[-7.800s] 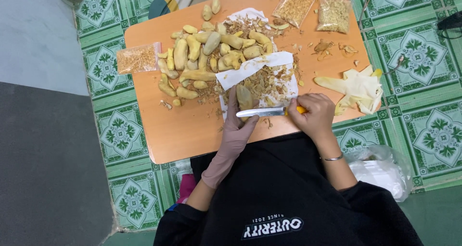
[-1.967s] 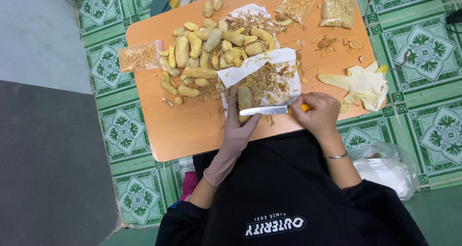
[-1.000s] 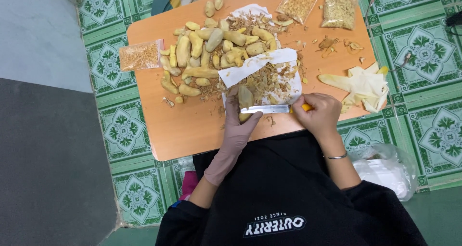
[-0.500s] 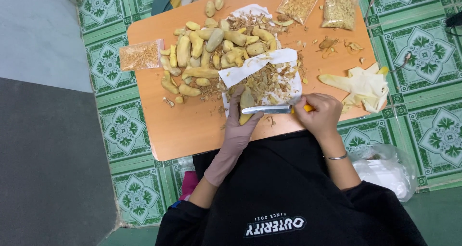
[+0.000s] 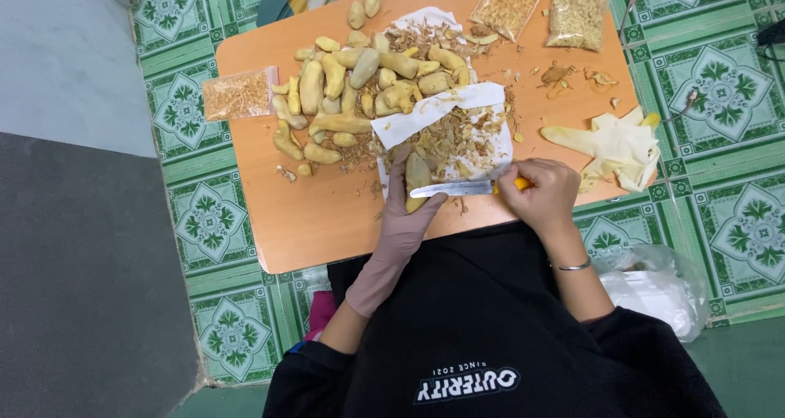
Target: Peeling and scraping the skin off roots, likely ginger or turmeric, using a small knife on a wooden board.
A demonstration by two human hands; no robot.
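Orange table, a knife and a pale root

Orange is the top of the low table seen from the head camera, which looks straight down on a person in a black top seated at its near edge. The left hand, in a dusty pink glove, is closed around a pale yellowish root, fingers pinching its near end so that it stands up toward the white paper. The right hand is bare and gripped shut on the yellow handle of a knife; the blade lies flat and level, pointing to the person's left, its tip touching or just over the held root. From this height I cannot tell whether the edge is cutting into the skin.

Beyond the hands, the paper carries a heap of brown peelings. A pile of roots spreads over the far left part of the table, just beside the paper. A small clear bag of shavings lies near the left edge, and two more clear bags sit at the far right corner. Cream-coloured gloves lie crumpled near the right edge, close to the right hand. A white plastic bag rests on the green patterned floor by the person's right elbow.
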